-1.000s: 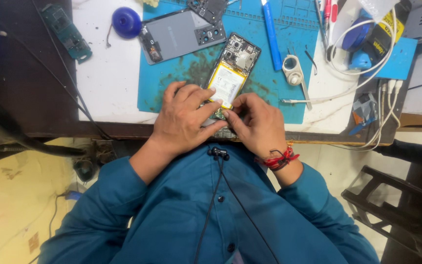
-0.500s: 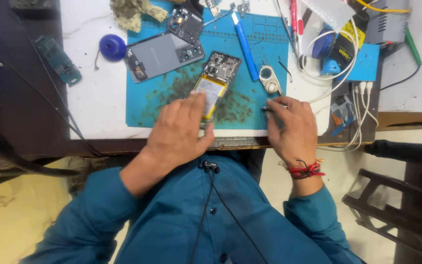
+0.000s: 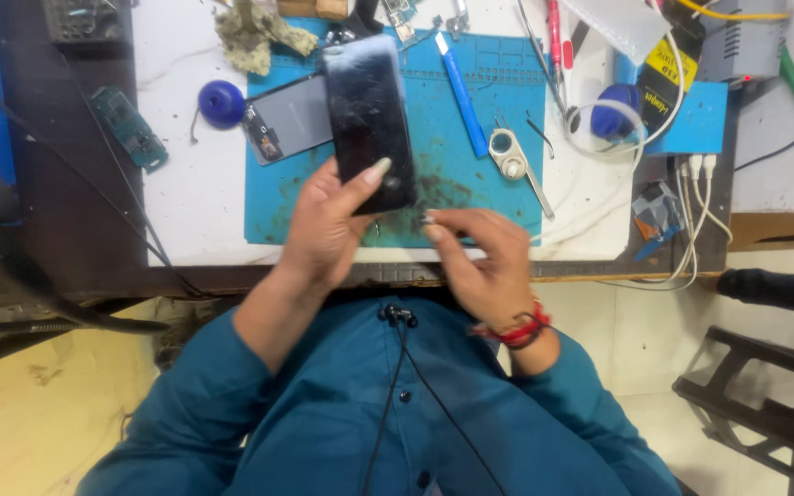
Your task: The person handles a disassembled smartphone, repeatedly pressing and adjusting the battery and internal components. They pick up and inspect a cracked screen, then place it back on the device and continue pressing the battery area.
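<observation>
My left hand (image 3: pixel 328 230) grips a black phone (image 3: pixel 369 119) by its lower end, screen side up, lifted over the blue work mat (image 3: pixel 480 184). My right hand (image 3: pixel 480 262) rests at the mat's near edge, thumb and forefinger pinched on a tiny metal part (image 3: pixel 429 219) just right of the phone's lower corner. A red thread bracelet is on the right wrist. A grey phone back cover (image 3: pixel 291 119) lies on the mat, partly hidden behind the held phone.
On the mat lie a blue pry tool (image 3: pixel 461 95), a small white tool (image 3: pixel 507 154) and tweezers. A blue round disc (image 3: pixel 221 103) and a green circuit board (image 3: pixel 129 129) sit left. Cables, a blue box (image 3: pixel 696 118) and a grey device (image 3: pixel 742 41) crowd the right.
The left hand has lifted the phone off the mat and turned it over, dark screen up. The right hand moved left with a tiny part pinched.
</observation>
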